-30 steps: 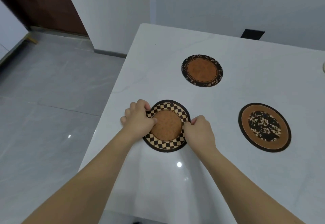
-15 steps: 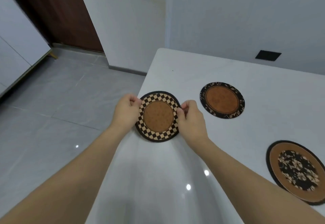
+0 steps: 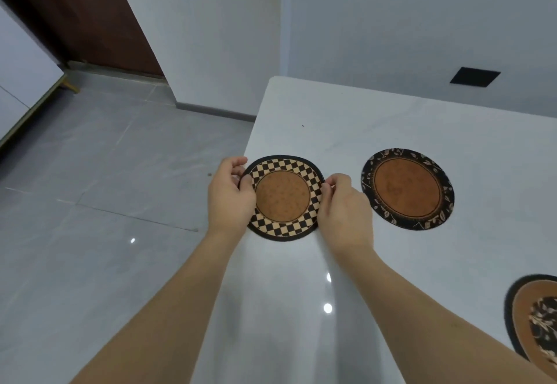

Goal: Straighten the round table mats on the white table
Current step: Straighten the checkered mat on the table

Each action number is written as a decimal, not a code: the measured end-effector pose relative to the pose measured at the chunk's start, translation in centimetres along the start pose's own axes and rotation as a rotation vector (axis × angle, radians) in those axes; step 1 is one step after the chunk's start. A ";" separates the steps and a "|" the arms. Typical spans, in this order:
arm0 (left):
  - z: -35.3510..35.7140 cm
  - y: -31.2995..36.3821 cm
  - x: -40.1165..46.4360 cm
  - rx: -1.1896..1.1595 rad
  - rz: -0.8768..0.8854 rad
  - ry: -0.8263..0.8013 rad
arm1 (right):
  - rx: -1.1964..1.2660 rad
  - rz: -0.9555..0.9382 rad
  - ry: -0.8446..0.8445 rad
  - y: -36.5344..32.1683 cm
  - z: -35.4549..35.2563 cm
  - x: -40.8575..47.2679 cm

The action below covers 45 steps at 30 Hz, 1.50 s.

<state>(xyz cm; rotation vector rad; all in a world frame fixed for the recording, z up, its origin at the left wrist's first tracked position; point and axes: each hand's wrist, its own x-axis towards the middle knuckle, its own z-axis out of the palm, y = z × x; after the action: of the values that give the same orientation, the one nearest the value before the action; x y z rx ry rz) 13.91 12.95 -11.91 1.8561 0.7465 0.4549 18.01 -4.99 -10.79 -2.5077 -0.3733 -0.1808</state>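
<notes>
Pinching checkered mat (image 3: 283,196) at opposite rims: left hand (image 3: 230,196), right hand (image 3: 343,205), each grip closed on it

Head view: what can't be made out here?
- Checkered mat: side edges covered by left hand and right hand; lifted or flat, unclear.
- Floral mat: cut off by the right frame edge.
- Leaf-bordered mat: fully visible.

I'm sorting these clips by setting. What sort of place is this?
Probably a home dining area: a glossy white table set with round table mats, grey floor tiles, a dark wooden door.
</notes>
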 end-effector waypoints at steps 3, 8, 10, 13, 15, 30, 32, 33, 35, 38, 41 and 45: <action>0.1 -0.1 0.1 -0.018 0.005 0.027 | 0.041 0.016 -0.027 -0.3 -0.3 0.2; 0.3 -0.3 0.2 0.016 -0.002 0.060 | 0.040 0.006 -0.068 -0.5 -0.4 0.2; 0.3 -0.2 0.2 0.058 0.012 0.072 | 0.040 0.007 -0.078 -0.4 -0.5 0.2; 0.5 -0.1 0.1 0.106 0.031 0.112 | 0.033 0.002 -0.093 -0.5 -0.5 0.2; 0.7 -0.1 0.0 0.118 0.024 0.149 | 0.014 -0.013 -0.094 -0.4 -0.4 0.1; 1.0 -0.2 0.2 0.321 0.098 0.164 | 0.004 -0.010 -0.093 0.0 0.0 0.2; 1.0 -0.2 0.1 0.331 0.105 0.163 | 0.011 -0.007 -0.093 0.1 0.0 0.2; 1.0 -0.2 0.1 0.337 0.107 0.163 | 0.011 -0.007 -0.091 0.1 0.0 0.2; 1.0 -0.2 0.1 0.347 0.107 0.167 | 0.008 -0.009 -0.091 0.1 0.1 0.2; 1.1 -0.2 0.1 0.351 0.109 0.170 | 0.011 -0.009 -0.088 0.2 0.1 0.1; 1.1 -0.1 0.0 0.341 0.111 0.170 | 0.011 -0.012 -0.088 0.2 0.0 0.1; 1.2 0.0 0.0 0.335 0.108 0.164 | 0.003 -0.020 -0.109 0.3 0.1 0.1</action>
<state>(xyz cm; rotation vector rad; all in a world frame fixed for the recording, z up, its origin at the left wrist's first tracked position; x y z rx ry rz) 14.62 12.18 -12.40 2.1990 0.8770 0.5841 18.22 -5.18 -11.00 -2.5178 -0.4427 -0.0514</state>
